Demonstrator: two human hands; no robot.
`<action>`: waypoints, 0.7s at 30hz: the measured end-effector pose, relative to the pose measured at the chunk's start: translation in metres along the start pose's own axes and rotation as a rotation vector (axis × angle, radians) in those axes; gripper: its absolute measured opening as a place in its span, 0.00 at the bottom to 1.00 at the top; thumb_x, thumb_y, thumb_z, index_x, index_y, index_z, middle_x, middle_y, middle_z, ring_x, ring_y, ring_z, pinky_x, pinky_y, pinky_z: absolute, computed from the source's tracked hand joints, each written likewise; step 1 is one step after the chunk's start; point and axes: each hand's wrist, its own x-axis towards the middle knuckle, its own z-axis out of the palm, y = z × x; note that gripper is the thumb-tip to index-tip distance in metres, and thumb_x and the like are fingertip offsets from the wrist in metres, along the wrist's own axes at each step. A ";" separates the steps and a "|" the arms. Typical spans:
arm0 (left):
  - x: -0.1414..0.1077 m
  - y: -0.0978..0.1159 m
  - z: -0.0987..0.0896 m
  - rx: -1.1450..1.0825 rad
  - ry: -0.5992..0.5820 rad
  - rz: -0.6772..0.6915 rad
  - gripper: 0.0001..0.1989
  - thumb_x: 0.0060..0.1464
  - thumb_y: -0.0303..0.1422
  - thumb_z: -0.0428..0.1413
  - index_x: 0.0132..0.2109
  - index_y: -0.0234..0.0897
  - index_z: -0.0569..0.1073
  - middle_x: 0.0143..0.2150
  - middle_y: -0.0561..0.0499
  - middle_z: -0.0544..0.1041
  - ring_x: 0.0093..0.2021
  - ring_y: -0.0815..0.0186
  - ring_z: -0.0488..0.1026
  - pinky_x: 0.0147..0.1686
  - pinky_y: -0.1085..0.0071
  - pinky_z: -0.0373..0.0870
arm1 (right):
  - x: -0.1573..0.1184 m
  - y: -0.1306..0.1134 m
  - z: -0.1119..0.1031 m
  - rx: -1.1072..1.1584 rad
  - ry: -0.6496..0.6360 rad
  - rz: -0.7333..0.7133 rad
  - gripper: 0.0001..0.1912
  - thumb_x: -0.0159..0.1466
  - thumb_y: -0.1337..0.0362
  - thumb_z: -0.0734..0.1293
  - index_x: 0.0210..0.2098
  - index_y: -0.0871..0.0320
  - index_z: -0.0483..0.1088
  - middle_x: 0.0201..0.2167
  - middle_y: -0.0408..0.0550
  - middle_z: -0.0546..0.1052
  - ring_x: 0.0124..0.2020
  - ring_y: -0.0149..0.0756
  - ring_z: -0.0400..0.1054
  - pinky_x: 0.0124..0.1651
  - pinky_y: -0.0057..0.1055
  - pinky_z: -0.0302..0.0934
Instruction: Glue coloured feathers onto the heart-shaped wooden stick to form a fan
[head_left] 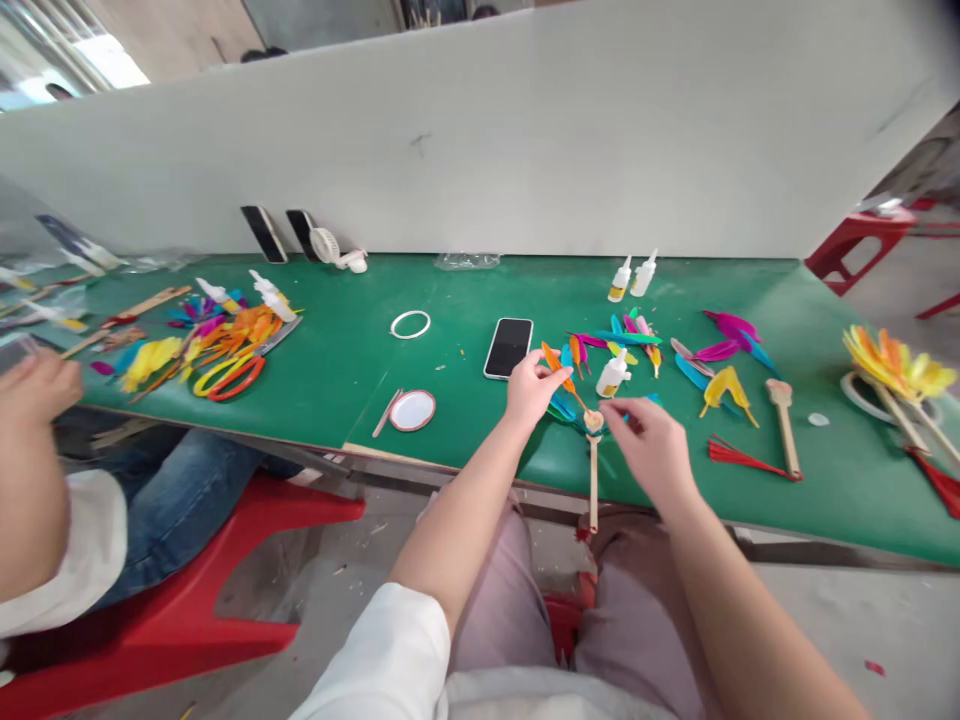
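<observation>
My left hand (531, 388) pinches an orange feather (576, 392), its lower tip pointing down to the round head of a wooden fan handle (594, 480). The handle lies across the table's front edge, its lower end sticking out over my lap. Blue feathers (561, 408) spread around its head. My right hand (652, 440) is closed, fingertips at the right side of the head; what they grip is hidden. Just beyond stands a white glue bottle (613, 376), with loose coloured feathers (630, 337) behind it. A phone (509, 348) lies beside my left hand.
Rightward lie a second wooden handle (784, 430), a red tassel (742, 457) and a yellow-orange feather fan (896, 368). Two glue bottles (632, 278) stand near the white partition (480, 140). Leftward are a white ring (410, 325), a round mirror-like disc (412, 410), scissors (232, 375) and a co-worker's hand (37, 385).
</observation>
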 end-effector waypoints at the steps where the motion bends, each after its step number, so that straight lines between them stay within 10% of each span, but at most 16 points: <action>1: 0.000 -0.001 0.003 0.012 -0.003 -0.001 0.16 0.45 0.34 0.58 0.43 0.37 0.68 0.20 0.57 0.69 0.24 0.69 0.69 0.26 0.75 0.62 | -0.012 0.001 0.002 -0.068 0.016 -0.037 0.15 0.58 0.53 0.60 0.35 0.54 0.72 0.28 0.47 0.73 0.29 0.36 0.63 0.35 0.34 0.58; 6: -0.006 -0.005 0.011 0.138 -0.001 0.017 0.17 0.45 0.33 0.57 0.44 0.40 0.63 0.21 0.59 0.68 0.26 0.69 0.70 0.31 0.74 0.63 | -0.049 0.010 0.018 -0.269 0.018 -0.168 0.14 0.58 0.55 0.61 0.40 0.55 0.69 0.33 0.50 0.72 0.35 0.42 0.61 0.40 0.38 0.58; 21: -0.006 -0.015 0.012 0.284 -0.028 -0.002 0.16 0.46 0.32 0.56 0.42 0.41 0.59 0.24 0.60 0.70 0.29 0.69 0.72 0.37 0.72 0.63 | -0.050 0.018 0.026 -0.151 -0.037 -0.004 0.25 0.53 0.57 0.65 0.48 0.57 0.60 0.29 0.47 0.69 0.32 0.40 0.62 0.37 0.37 0.59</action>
